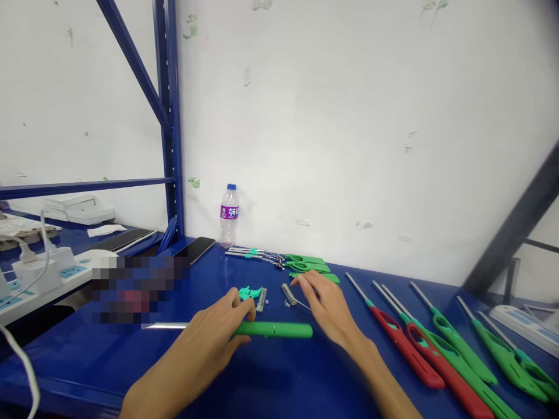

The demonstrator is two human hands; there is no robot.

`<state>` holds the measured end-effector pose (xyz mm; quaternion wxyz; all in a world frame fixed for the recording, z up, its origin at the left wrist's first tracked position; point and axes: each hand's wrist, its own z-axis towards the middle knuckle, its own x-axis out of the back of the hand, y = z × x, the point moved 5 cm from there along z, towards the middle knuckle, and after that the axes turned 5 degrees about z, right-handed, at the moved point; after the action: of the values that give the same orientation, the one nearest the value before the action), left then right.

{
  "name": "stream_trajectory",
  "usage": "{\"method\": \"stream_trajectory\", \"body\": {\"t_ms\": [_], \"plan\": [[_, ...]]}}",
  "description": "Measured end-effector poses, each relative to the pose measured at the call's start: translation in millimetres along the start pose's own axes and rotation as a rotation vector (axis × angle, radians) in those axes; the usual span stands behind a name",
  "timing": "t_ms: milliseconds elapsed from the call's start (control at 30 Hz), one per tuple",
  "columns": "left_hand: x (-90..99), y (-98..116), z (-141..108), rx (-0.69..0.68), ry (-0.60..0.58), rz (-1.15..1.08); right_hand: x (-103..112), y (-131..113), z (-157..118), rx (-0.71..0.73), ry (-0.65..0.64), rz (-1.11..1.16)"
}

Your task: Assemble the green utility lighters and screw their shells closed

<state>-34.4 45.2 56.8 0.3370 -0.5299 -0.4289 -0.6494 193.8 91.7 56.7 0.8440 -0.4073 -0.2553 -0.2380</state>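
Holding a green long-reach lighter (pixel 279 330) in the left hand (pixel 213 326), low over or on the blue surface (pixel 262 378), with thumb on the near side and fingers across the far side. Grip narrow, closed round the handle. Running left to right across the front, long axis nearly square to the view, with metal tube out to the left of the hand and green handle end out to the right, just short of the right forearm.

Reaching with the right hand (pixel 325 305) beyond that handle end, fingers bent and brought together just right of a clear cylindrical part (pixel 289 294). Perhaps touching its thin wire, but too small to tell; cannot say whether anything sits in that grip. Slanting, near end toward the right, and closer to the right hand than to the left.

Lying nearer the left fingers: a second clear cylindrical part (pixel 261 299), slanting the opposite way, beside teal plastic pieces (pixel 250 293). Set farther back: metal tubes (pixel 244 254) with loose wires, then green handles (pixel 305 266). Spread to the right of the right hand: red and green lighters (pixel 395 331), tubes pointing away toward the wall.
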Motion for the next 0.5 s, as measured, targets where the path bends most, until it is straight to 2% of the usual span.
{"method": "stream_trajectory", "body": {"t_ms": [67,133,167,333,500], "plan": [[0.0,6.2,2.5,-0.009,-0.003,0.041,0.6,-12.6,-10.8,-0.034,-0.014,0.145],[-0.2,10.8,4.6,-0.044,0.036,0.049,-0.3,-21.7,-29.6,-0.112,-0.050,0.402],[-1.0,12.0,5.6,-0.057,0.060,0.048,-1.2,-24.6,-41.1,-0.147,-0.076,0.446],[-8.5,18.9,8.5,-0.113,0.178,0.072,2.4,-14.4,-87.7,-0.340,-0.057,0.390],[-8.8,33.3,5.3,-0.271,0.274,-0.032,14.4,-6.4,-92.5,-0.376,0.035,0.451]]}}
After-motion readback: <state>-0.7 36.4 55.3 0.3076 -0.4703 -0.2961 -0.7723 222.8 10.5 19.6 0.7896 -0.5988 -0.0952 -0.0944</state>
